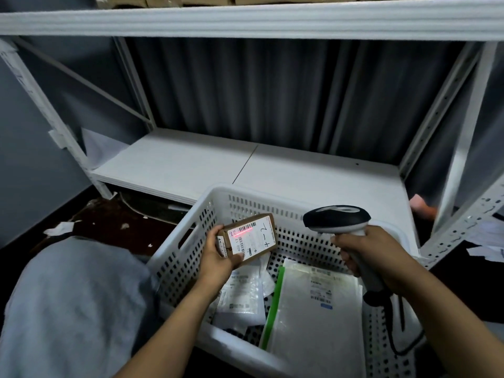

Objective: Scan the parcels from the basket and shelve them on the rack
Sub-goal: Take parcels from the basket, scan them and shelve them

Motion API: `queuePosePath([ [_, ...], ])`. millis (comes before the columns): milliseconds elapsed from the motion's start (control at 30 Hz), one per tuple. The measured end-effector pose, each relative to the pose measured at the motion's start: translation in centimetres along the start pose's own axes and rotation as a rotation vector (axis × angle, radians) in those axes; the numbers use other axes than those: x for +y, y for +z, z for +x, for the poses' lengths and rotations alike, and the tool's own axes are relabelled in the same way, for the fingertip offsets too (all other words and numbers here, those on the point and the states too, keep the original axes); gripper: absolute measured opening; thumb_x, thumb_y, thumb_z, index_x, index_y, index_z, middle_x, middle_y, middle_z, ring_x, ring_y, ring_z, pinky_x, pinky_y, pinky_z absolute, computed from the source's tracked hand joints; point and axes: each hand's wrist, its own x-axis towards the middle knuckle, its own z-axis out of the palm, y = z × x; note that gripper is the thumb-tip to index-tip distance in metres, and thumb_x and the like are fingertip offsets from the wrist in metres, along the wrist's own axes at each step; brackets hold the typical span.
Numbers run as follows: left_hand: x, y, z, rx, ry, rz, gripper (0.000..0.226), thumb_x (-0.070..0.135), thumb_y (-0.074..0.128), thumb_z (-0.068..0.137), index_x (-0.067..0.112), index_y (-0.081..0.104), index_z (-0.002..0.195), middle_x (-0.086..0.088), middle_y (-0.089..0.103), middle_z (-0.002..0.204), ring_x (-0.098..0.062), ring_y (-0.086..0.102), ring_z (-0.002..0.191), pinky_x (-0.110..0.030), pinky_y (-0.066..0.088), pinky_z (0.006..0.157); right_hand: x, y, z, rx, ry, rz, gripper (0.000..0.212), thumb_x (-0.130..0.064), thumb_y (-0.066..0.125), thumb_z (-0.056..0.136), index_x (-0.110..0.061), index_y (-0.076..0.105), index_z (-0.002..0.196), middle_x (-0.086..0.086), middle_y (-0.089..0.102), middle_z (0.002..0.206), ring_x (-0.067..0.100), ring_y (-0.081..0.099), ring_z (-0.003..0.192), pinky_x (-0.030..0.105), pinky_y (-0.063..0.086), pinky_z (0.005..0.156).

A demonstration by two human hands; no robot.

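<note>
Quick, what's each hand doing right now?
Left hand: holding a small box, label up, over the basket.
Right hand: gripping the scanner, its red line on the label.

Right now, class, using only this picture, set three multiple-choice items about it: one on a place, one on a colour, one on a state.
1. Where is the cardboard parcel?
A. In the left hand, above the basket
B. Lying flat in the basket
C. In the right hand

2. What colour is the edge strip on the clear bag in the basket?
A. Red
B. Green
C. Blue

3. What is the state of the scanner?
A. Lying in the basket
B. Gripped in the right hand, casting a red line on the cardboard parcel
C. Held in the left hand

Answers:
1 A: the left hand's fingers wrap the box, clear of the basket's contents.
2 B: a green band runs down the bag's left side.
3 B: the right hand holds the handle and a red line glows across the barcode.
</note>
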Motion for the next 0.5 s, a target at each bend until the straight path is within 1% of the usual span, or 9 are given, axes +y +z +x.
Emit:
queuePosePath([
  [67, 0.1, 0.2, -0.1, -0.008, 0.014, 0.011, 0.074, -0.019, 0.065, 0.075, 0.031, 0.041, 0.125, 0.01, 0.055, 0.112, -0.015, 0.057, 0.102, -0.017, 0.054, 0.057, -0.1, 0.0, 0.0, 0.007, 0.006, 0.003, 0.022, -0.008, 0.064, 0.086, -0.006, 0.056, 0.066, 0.011, 0.053, 0.053, 0.021, 0.046, 0.044, 0.03, 0.039, 0.048],
  [200, 0.3, 0.6, -0.3, -0.018, 0.031, 0.04, 0.072, -0.018, 0.066, 0.075, 0.028, 0.042, 0.125, 0.0, 0.054, 0.118, -0.012, 0.056, 0.099, -0.012, 0.051, 0.054, -0.5, 0.1, -0.2, -0.003, 0.002, 0.002, 0.02, -0.007, 0.062, 0.088, -0.004, 0.056, 0.069, 0.01, 0.053, 0.054, 0.02, 0.046, 0.044, 0.028, 0.039, 0.045],
  [267, 0.4, 0.8, -0.4, -0.021, 0.034, 0.052, 0.072, -0.018, 0.067, 0.075, 0.027, 0.043, 0.126, 0.0, 0.054, 0.117, -0.006, 0.055, 0.095, -0.011, 0.05, 0.054, -0.5, 0.1, -0.2, -0.016, 0.004, -0.008, 0.019, -0.006, 0.061, 0.088, -0.003, 0.057, 0.07, 0.01, 0.054, 0.053, 0.02, 0.046, 0.044, 0.028, 0.039, 0.045],
  [333, 0.5, 0.8, -0.4, -0.027, 0.034, 0.065, 0.072, -0.015, 0.068, 0.076, 0.028, 0.042, 0.127, 0.003, 0.055, 0.114, -0.003, 0.055, 0.093, -0.01, 0.05, 0.054, -0.4, 0.2, -0.1, -0.025, 0.006, -0.012, 0.019, -0.006, 0.061, 0.088, -0.003, 0.057, 0.07, 0.009, 0.054, 0.053, 0.019, 0.047, 0.044, 0.027, 0.039, 0.045],
  [400, 0.7, 0.7, -0.5, -0.027, 0.034, 0.073, 0.072, -0.01, 0.071, 0.076, 0.032, 0.041, 0.127, 0.004, 0.056, 0.113, -0.003, 0.056, 0.094, -0.011, 0.05, 0.055, -0.3, 0.2, 0.0, -0.017, -0.002, -0.005, 0.017, -0.007, 0.062, 0.088, -0.003, 0.058, 0.072, 0.009, 0.056, 0.054, 0.019, 0.048, 0.045, 0.027, 0.041, 0.045],
  [500, 1.2, 0.9, -0.6, -0.029, 0.029, 0.09, 0.071, -0.001, 0.075, 0.077, 0.036, 0.04, 0.127, 0.006, 0.058, 0.115, -0.007, 0.058, 0.097, -0.01, 0.049, 0.064, 0.0, 0.1, 0.2, 0.023, -0.028, 0.031, 0.011, -0.007, 0.063, 0.089, -0.001, 0.062, 0.08, 0.01, 0.06, 0.057, 0.02, 0.053, 0.048, 0.028, 0.046, 0.045],
])
